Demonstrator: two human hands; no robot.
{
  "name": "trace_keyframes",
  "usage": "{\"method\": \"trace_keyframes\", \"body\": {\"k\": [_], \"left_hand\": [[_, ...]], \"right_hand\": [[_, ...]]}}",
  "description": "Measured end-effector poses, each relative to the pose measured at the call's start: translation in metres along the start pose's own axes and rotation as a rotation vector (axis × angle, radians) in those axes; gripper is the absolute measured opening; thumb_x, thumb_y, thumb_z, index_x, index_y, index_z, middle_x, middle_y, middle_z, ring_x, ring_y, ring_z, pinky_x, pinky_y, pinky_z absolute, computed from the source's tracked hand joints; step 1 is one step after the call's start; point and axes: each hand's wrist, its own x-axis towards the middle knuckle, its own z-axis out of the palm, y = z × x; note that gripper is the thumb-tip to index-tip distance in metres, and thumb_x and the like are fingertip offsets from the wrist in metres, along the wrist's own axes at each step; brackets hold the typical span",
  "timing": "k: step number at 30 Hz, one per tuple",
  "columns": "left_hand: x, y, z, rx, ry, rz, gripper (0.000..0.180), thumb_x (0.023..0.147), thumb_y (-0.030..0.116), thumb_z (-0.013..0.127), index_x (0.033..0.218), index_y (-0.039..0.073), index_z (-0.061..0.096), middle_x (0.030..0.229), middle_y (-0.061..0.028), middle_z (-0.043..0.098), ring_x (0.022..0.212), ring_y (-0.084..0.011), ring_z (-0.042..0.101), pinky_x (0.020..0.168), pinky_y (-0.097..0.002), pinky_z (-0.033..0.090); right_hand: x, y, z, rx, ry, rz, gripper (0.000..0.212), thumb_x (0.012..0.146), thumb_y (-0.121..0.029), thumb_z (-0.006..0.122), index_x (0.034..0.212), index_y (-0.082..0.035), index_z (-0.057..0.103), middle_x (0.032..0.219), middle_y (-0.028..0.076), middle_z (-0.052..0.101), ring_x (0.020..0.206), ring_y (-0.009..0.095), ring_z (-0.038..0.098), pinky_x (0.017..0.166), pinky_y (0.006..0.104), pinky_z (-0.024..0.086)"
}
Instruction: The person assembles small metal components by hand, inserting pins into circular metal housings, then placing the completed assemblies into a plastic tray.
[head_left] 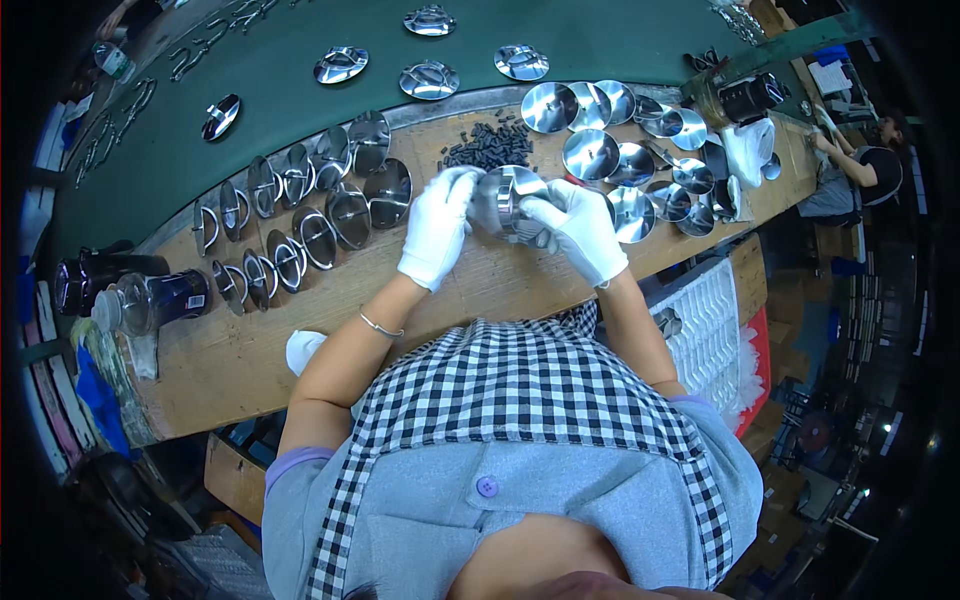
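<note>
A round shiny metal lid (pixel 492 205) with a curved strap handle is held tilted in front of me over the wooden bench. My right hand (pixel 583 228), in a white glove, grips it from the right, thumb against the handle. My left hand (pixel 440 225), also white-gloved, is at the lid's left edge. Its fingers are bent together and slightly blurred; what is between them is hidden. Just beyond both hands lies a heap of small black cylindrical pieces (pixel 490 145).
Lids with handles (pixel 347 213) stand on edge in rows at left. Smooth metal lids (pixel 590 155) lie at right. More lids (pixel 430 80) rest on the green belt (pixel 280 100) beyond the wooden bench (pixel 450 290). A plastic jar (pixel 150 303) is at far left; another person (pixel 870 170) sits at right.
</note>
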Motion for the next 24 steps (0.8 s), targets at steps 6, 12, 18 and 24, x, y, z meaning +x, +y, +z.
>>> {"method": "trace_keyframes", "body": {"k": [6, 12, 18, 24], "left_hand": [[-0.007, 0.007, 0.013, 0.461, 0.074, 0.192, 0.038, 0.087, 0.023, 0.062, 0.119, 0.004, 0.057, 0.091, -0.0080, 0.062, 0.070, -0.0136, 0.057, 0.067, -0.0294, 0.048], [-0.001, -0.006, 0.003, 0.120, 0.090, 0.065, 0.029, 0.092, 0.010, 0.051, 0.120, 0.001, 0.054, 0.106, -0.0125, 0.064, 0.093, -0.0183, 0.062, 0.078, -0.0310, 0.050], [0.003, -0.013, -0.002, 0.106, 0.092, 0.098, 0.026, 0.093, 0.003, 0.047, 0.118, 0.000, 0.054, 0.106, -0.0103, 0.064, 0.097, -0.0141, 0.061, 0.082, -0.0275, 0.049], [0.008, -0.026, -0.008, -0.049, 0.060, 0.072, 0.031, 0.098, 0.011, 0.044, 0.127, 0.002, 0.052, 0.115, -0.0058, 0.061, 0.101, -0.0129, 0.060, 0.086, -0.0273, 0.050]], "right_hand": [[0.009, 0.003, 0.004, -0.034, -0.068, -0.027, 0.025, 0.091, -0.024, 0.061, 0.089, 0.000, 0.065, 0.068, 0.003, 0.063, 0.052, 0.008, 0.057, 0.047, 0.0223, 0.044], [0.106, -0.007, -0.017, -0.665, 0.254, -0.457, 0.024, 0.082, -0.020, 0.062, 0.099, -0.004, 0.067, 0.094, 0.018, 0.066, 0.088, 0.034, 0.063, 0.078, 0.0412, 0.049], [0.161, -0.012, -0.004, -1.087, 0.059, -0.467, 0.022, 0.080, -0.012, 0.060, 0.101, -0.009, 0.068, 0.091, 0.016, 0.064, 0.090, 0.034, 0.063, 0.079, 0.0413, 0.050], [0.161, -0.015, -0.006, -0.973, 0.016, -0.487, 0.025, 0.079, -0.014, 0.062, 0.102, -0.005, 0.065, 0.091, 0.018, 0.064, 0.087, 0.034, 0.063, 0.076, 0.0371, 0.051]]}}
